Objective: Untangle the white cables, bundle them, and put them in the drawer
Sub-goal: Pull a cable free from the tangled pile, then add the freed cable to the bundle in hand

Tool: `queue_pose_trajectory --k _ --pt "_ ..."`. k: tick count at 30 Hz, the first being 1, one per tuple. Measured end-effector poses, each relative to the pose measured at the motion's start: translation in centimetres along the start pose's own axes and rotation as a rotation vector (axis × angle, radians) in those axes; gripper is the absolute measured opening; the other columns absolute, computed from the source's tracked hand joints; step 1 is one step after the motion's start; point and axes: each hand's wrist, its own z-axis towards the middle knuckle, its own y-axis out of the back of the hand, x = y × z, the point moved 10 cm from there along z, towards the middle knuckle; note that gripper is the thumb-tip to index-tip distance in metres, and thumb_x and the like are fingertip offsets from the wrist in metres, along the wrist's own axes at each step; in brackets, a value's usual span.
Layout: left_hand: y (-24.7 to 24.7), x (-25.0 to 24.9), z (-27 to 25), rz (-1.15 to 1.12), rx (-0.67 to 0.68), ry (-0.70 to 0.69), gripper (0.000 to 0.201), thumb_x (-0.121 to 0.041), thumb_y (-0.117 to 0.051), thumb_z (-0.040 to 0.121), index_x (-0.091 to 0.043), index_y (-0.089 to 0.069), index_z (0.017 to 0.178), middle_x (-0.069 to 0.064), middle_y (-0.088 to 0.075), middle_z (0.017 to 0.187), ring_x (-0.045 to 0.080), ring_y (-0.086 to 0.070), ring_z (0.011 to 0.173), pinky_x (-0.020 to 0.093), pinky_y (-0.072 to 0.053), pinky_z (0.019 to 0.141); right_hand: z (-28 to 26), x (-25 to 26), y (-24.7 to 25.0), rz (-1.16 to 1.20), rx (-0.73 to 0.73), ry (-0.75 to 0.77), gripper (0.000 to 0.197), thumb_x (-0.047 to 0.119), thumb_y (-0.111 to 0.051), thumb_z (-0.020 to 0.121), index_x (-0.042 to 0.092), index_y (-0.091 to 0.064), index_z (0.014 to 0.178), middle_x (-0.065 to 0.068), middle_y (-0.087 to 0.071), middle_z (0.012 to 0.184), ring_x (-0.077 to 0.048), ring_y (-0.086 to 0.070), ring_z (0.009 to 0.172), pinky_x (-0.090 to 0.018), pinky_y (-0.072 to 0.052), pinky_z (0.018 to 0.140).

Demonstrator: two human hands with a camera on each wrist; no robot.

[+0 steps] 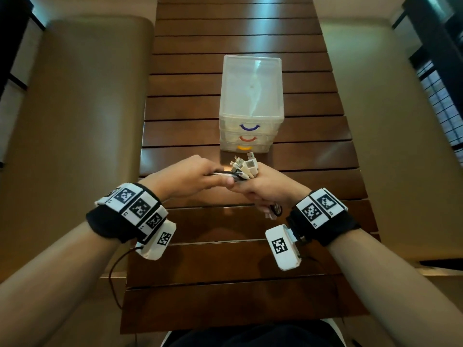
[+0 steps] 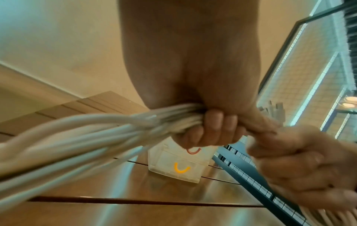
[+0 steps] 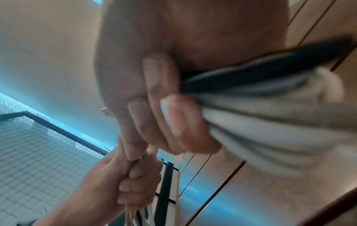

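Both hands meet over the wooden table (image 1: 313, 156), just in front of a small translucent drawer unit (image 1: 251, 101). My left hand (image 1: 190, 176) grips a bunch of white cables (image 1: 225, 174) in its fist; in the left wrist view the strands (image 2: 96, 131) fan out from the curled fingers (image 2: 216, 126). My right hand (image 1: 265, 186) grips the same bundle, with the plug ends (image 1: 244, 164) sticking up above it. In the right wrist view a black strap (image 3: 260, 70) lies along the cables (image 3: 270, 116) in that fist. The unit's drawers, with blue, red and yellow handles, are all closed.
Tan upholstered benches (image 1: 82, 116) run along both sides of the slatted table. Dark window frames (image 1: 436, 61) stand at the far right. A thin dark wire (image 1: 115, 276) hangs from the left wrist camera by the table's near left corner.
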Motion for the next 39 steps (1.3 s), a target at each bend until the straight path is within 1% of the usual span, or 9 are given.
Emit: queue_pose_trajectory --k 4,8,13,20,24,26,30,36,39 --pt "1.7 0.1 -0.1 -0.101 -0.159 -0.064 0.051 -0.084 -0.038 0.080 -0.039 -0.053 0.060 -0.016 -0.049 0.051 0.006 -0.043 0.051 0.024 -0.030 0.052 0.1 1.1 -0.3 0.117 0.018 0.046 0.024 0.032 -0.060 0.098 0.022 -0.062 0.076 -0.012 -0.042 0.054 -0.016 -0.034 0.034 -0.024 -0.039 0.036" --pt "3.0 -0.3 -0.6 -0.208 -0.243 -0.114 0.037 -0.055 -0.056 0.092 -0.046 -0.055 0.056 -0.012 -0.040 0.049 0.006 -0.033 0.049 0.025 -0.023 0.051 0.3 0.8 -1.2 0.161 0.139 -0.017 0.037 0.036 -0.056 0.099 0.007 -0.051 0.077 -0.019 -0.066 0.075 -0.015 -0.046 0.037 -0.029 -0.049 0.044" --pt "4.2 -0.4 -1.0 -0.270 -0.375 -0.143 0.039 -0.061 -0.052 0.087 -0.040 -0.051 0.054 -0.012 -0.041 0.050 0.006 -0.035 0.049 0.023 -0.025 0.049 0.5 1.2 -1.5 0.191 0.180 -0.037 0.028 0.038 -0.049 0.102 0.019 -0.055 0.082 -0.005 -0.037 0.055 -0.018 -0.043 0.042 -0.046 -0.059 0.064" --pt "3.9 0.1 -0.6 -0.262 -0.335 -0.101 0.045 -0.066 -0.050 0.085 -0.033 -0.049 0.054 -0.011 -0.039 0.049 0.007 -0.033 0.050 0.027 -0.025 0.051 0.5 1.3 -1.1 0.168 0.070 -0.001 0.047 0.041 -0.048 0.102 0.030 -0.054 0.057 -0.003 -0.035 0.049 -0.019 -0.033 0.037 -0.027 -0.041 0.040" --pt "3.6 0.4 -0.2 -0.272 -0.300 -0.096 0.043 -0.060 -0.049 0.088 -0.029 -0.056 0.060 -0.013 -0.046 0.054 0.004 -0.039 0.053 0.023 -0.030 0.053 0.5 1.5 0.2 0.172 -0.057 0.069 0.029 0.039 -0.053 0.101 0.024 -0.059 0.076 -0.002 -0.037 0.048 -0.017 -0.031 0.034 -0.023 -0.036 0.036" --pt "3.1 0.8 0.0 -0.327 -0.259 -0.082 0.047 -0.063 -0.045 0.089 -0.025 -0.066 0.071 -0.010 -0.052 0.058 0.005 -0.045 0.055 0.022 -0.034 0.055 0.5 1.1 0.8 0.209 -0.152 0.095 0.027 0.039 -0.055 0.100 0.033 -0.066 0.076 -0.005 -0.035 0.048 -0.017 -0.030 0.034 -0.023 -0.034 0.035" --pt "0.9 1.8 -0.4 -0.419 -0.208 0.011 0.047 -0.066 -0.037 0.095 -0.031 -0.057 0.071 -0.013 -0.051 0.057 0.009 -0.046 0.052 0.029 -0.041 0.054 0.4 0.0 1.3 0.392 -0.304 0.129 0.040 0.037 -0.057 0.099 -0.003 -0.058 0.090 -0.003 -0.033 0.044 -0.014 -0.030 0.030 -0.023 -0.035 0.033" --pt "-0.8 1.8 -2.5 -0.484 -0.316 0.090 0.046 -0.061 -0.033 0.096 -0.025 -0.058 0.082 -0.003 -0.057 0.061 0.015 -0.053 0.055 0.040 -0.047 0.058 0.4 0.6 0.4 0.609 -0.375 0.221 0.044 0.045 -0.062 0.086 0.002 -0.057 0.097 -0.010 -0.054 0.078 -0.014 -0.048 0.054 -0.024 -0.043 0.035" --pt "-1.3 2.1 -3.6 -0.517 -0.415 0.148 0.048 -0.056 -0.037 0.100 -0.021 -0.060 0.077 -0.002 -0.058 0.060 0.016 -0.055 0.054 0.047 -0.051 0.060 0.2 0.0 -0.2 0.622 -0.396 0.214 0.043 0.047 -0.061 0.085 0.004 -0.058 0.088 -0.003 -0.047 0.065 -0.015 -0.046 0.055 -0.025 -0.043 0.037"
